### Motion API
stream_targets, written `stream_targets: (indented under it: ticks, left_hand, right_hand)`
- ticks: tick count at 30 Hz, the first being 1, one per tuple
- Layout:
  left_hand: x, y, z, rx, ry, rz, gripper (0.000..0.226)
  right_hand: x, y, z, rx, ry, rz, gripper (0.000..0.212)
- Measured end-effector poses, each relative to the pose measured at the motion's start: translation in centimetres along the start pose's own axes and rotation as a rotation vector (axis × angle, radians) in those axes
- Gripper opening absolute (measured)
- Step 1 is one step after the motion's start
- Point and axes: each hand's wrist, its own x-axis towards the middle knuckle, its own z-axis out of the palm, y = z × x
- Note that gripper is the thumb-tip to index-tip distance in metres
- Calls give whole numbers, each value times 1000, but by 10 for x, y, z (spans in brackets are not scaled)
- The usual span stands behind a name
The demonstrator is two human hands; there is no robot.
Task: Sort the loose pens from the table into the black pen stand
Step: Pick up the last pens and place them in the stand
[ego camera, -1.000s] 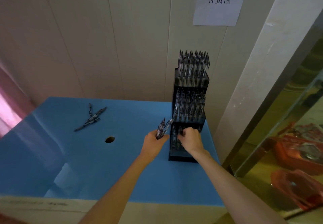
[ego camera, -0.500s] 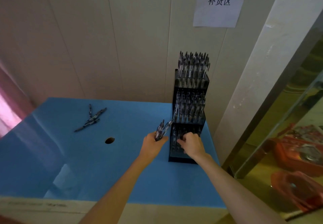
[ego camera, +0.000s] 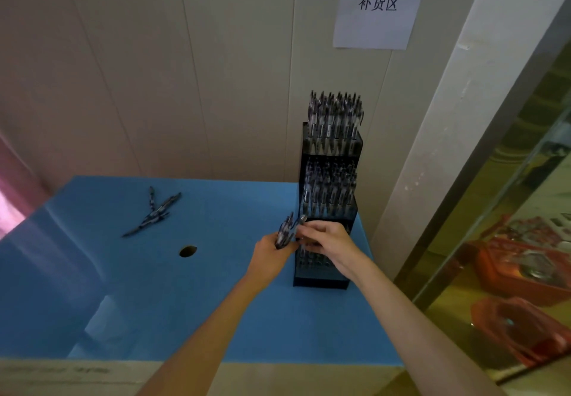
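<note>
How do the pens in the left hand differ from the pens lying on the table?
The pens in the left hand are bunched and point upward beside the black pen stand; the pens on the table lie flat, fanned out, far to the left. Both groups look alike.

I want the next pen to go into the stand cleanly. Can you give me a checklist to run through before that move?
1. Left hand grips the bundle of pens: ok.
2. Right hand has one pen pinched free of the bundle: cannot tell, fingers overlap it.
3. Empty holes in the front tier of the black pen stand: ok.
4. Stand upright on the blue table: ok.
5. All loose pens collected: not ok.
</note>
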Motion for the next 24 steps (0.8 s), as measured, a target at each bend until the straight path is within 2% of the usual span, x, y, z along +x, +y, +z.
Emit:
stream_targets:
  ticks: [6,9,11,13,18,24]
  left_hand:
    - [1,2,5,116,-25,-4,33]
    - [3,-3,1,214,14,-45,36]
    - [3,-7,-5,258,46,-75,37]
    - [3,-9,-11,293,94,-88,39]
    - [3,-6,-25,381,152,-63,38]
    - [4,-3,-32,440,152,-19,37]
  right_hand:
    - [-4,0,0,13,104,-32,13]
    - [-5,-6,-7,97,244,-45,13]
    - [-4,-7,-17,70,351,-91,9]
    - [-3,-4,-27,-61,413,-171,4]
    - [1,16,-38,-589,484,-347,7]
    - [2,31,-33,-700,442,-351,10]
